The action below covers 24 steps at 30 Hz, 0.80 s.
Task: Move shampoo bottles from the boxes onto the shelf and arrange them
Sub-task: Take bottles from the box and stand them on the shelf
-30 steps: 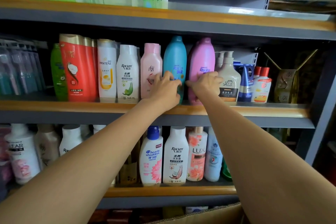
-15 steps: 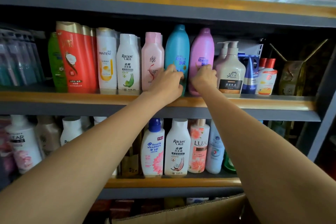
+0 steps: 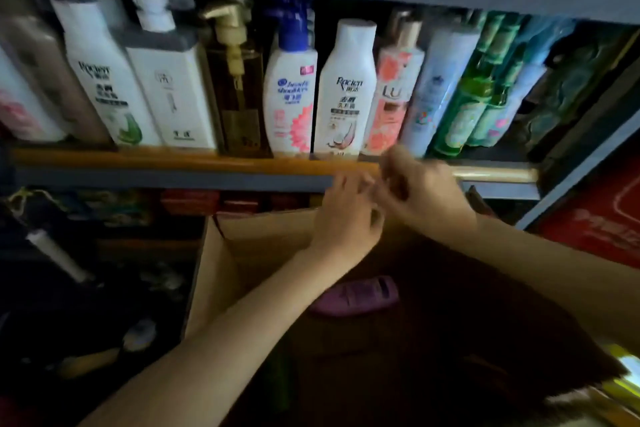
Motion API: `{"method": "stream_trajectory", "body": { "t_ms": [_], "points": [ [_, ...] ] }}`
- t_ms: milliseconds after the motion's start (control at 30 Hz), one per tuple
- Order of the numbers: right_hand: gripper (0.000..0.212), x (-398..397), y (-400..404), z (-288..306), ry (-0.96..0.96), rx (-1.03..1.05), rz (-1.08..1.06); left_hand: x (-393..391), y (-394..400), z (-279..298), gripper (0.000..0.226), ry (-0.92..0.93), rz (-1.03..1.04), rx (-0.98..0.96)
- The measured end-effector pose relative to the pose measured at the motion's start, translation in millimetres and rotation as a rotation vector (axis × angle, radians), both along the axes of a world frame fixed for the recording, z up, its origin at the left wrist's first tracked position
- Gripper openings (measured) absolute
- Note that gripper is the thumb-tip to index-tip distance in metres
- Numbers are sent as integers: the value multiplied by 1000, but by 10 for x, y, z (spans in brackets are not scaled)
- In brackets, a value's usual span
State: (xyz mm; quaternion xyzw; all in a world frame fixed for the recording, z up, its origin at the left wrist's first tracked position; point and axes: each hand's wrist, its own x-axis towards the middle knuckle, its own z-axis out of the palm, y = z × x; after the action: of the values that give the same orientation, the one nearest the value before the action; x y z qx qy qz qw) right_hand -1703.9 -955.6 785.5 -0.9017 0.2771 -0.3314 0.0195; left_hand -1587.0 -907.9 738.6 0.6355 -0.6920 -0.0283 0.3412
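Observation:
My left hand (image 3: 346, 215) and my right hand (image 3: 415, 191) hang close together in front of the lower shelf's edge (image 3: 207, 163), above an open cardboard box (image 3: 214, 274). Both are blurred, with loosely curled fingers holding nothing. A purple shampoo bottle (image 3: 353, 295) lies on its side deep in the box. On the shelf stand several bottles, among them a white Head & Shoulders bottle (image 3: 291, 94), a white Racien bottle (image 3: 346, 94) and a pink Lux bottle (image 3: 391, 97).
Left on the same shelf stand a gold pump bottle (image 3: 235, 80) and a white square bottle (image 3: 169, 87). Green bottles (image 3: 474, 90) lean at the right. A red crate (image 3: 595, 215) sits at the right. Dark clutter fills the floor at the left.
My view has dropped from the middle shelf to the lower shelf and the box. Both hands have left the blue and pink bottles and come down in front of the lower shelf edge.

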Motion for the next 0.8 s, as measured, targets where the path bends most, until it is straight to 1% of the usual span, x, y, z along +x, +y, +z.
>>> {"method": "stream_trajectory", "body": {
  "t_ms": [33,67,100,133,167,200,233,267,333,367,433,500,533,600,667,700,733,800],
  "points": [
    [22,-15,-28,-253,193,5,81,17,56,-204,32,-105,-12,198],
    [24,-9,-53,-488,435,51,141,39,116,-392,36,-190,-26,358],
    [26,7,-76,-727,705,121,166,65,180,-554,36,-249,-32,482],
    [28,16,-105,-970,954,174,172,94,245,-697,35,-285,-30,563],
    [30,27,-153,-1250,1129,229,166,128,295,-824,34,-316,-26,610],
    [32,52,-174,-1491,1263,282,146,158,338,-933,34,-349,-36,640],
    [35,65,-193,-1744,1357,327,122,186,370,-1019,34,-376,-52,673],
    [38,72,-204,-1987,1441,329,126,214,395,-1087,34,-387,-59,716],
    [42,123,-173,-2362,1490,310,120,289,400,-1215,33,-367,-15,796],
    [42,170,-156,-2501,1464,321,98,329,384,-1275,30,-339,15,818],
    [40,260,-79,-2645,1384,316,59,392,386,-1401,27,-286,59,852],
    [39,355,-34,-2726,1311,356,4,429,406,-1509,26,-267,68,896],
    [40,369,-18,-2799,1322,339,-18,441,417,-1549,26,-256,66,920],
    [44,382,44,-2870,1332,374,-76,474,430,-1583,26,-209,71,952],
    [54,359,68,-2856,1281,477,-113,508,430,-1585,26,-155,77,979],
    [60,351,68,-2766,1251,576,-125,517,423,-1577,26,-120,89,1012],
    [65,342,47,-2638,1205,715,-143,516,416,-1539,28,-88,107,1056],
    [66,323,-32,-2315,1063,1103,-232,515,395,-1408,31,-75,122,1187]
  ]
}}
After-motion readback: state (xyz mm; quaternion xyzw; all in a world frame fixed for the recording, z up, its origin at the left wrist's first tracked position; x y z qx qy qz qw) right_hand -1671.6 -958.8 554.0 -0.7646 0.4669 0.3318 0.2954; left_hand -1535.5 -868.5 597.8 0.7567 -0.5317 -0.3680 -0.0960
